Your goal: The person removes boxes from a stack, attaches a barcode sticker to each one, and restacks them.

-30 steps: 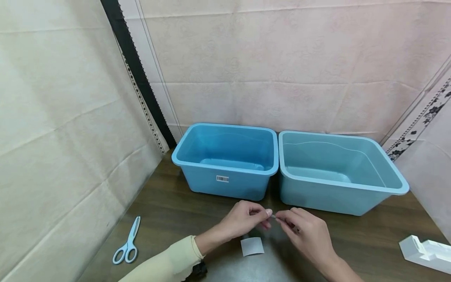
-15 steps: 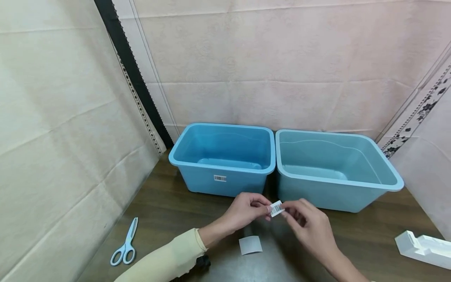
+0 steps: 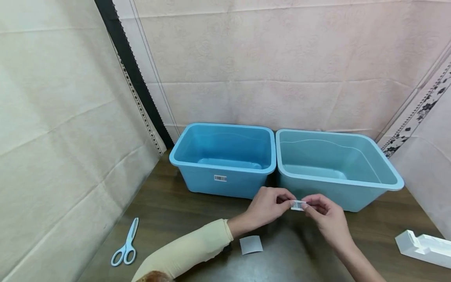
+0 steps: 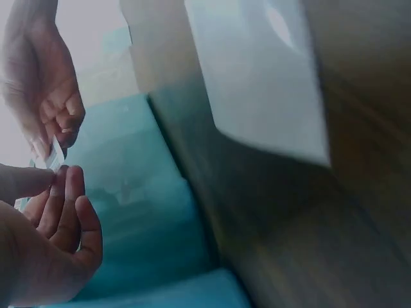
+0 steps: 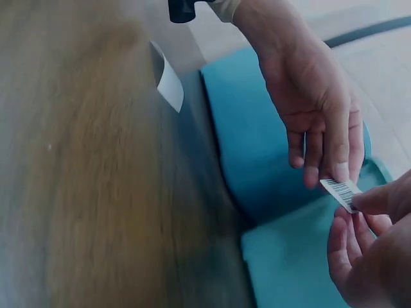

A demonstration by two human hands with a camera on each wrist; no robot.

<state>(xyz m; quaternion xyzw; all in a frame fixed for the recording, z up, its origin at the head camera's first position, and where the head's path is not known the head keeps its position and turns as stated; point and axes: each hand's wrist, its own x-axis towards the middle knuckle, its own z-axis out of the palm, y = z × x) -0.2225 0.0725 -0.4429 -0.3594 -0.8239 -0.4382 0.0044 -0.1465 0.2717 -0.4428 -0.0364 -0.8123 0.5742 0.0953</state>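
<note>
Both hands pinch a small white barcode sticker (image 3: 298,205) between thumb and fingers, one at each end. My left hand (image 3: 269,205) has its left end and my right hand (image 3: 327,219) its right end. They hold it in front of the pale teal bin (image 3: 317,194). In the right wrist view the black bars of the sticker (image 5: 340,192) show clearly. To the left stands a bluer bin (image 3: 225,182) with a similar barcode sticker (image 3: 220,178) on its front wall. A square of white paper (image 3: 251,244) lies on the table below my left forearm.
Light blue scissors (image 3: 125,243) lie on the wooden table (image 3: 183,219) at the left. A white moulded block (image 3: 424,248) sits near the right edge. Pale cloth (image 3: 282,58) hangs behind the bins and along both sides.
Both hands have moved right with the sticker, from in front of the gap between the bins to the teal bin. The sticker was edge-on at first and has turned to lie level.
</note>
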